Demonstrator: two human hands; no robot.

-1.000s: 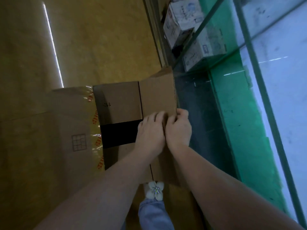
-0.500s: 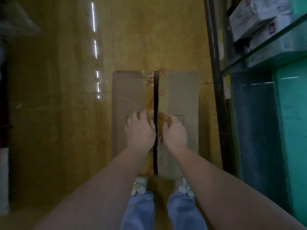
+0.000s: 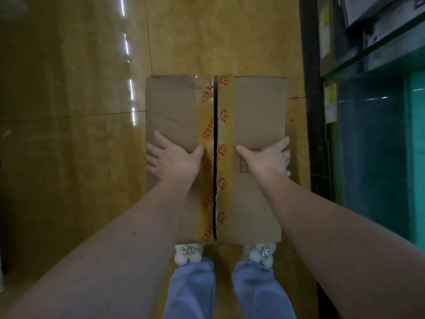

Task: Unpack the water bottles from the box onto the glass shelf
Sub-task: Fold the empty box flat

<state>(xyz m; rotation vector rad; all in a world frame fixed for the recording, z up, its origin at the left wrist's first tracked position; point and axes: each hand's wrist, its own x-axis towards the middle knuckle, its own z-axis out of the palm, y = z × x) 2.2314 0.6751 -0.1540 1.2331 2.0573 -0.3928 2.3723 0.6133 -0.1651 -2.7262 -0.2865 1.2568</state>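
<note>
A brown cardboard box point(image 3: 253, 107) lies on the yellow floor right in front of my feet. Its two top flaps are down, and the printed tape along the middle seam is slit, leaving a dark gap. My left hand point(image 3: 177, 157) lies spread on the left flap, thumb near the tape, fingertips reaching the box's left edge. Spread the same way on the right flap is my right hand point(image 3: 266, 157), its fingertips at the right edge. No water bottles are visible; the inside of the box is hidden. The glass shelf point(image 3: 379, 49) is at the upper right.
A dark upright post point(image 3: 310, 88) of the shelf unit stands just right of the box. White cartons point(image 3: 377, 10) sit on the glass shelf. A green panel point(image 3: 417, 146) is below it. My shoes point(image 3: 262, 252) touch the near end of the box.
Both hands slid apart from the middle seam to the outer edges of the flaps. The view steadied straight above the box.
</note>
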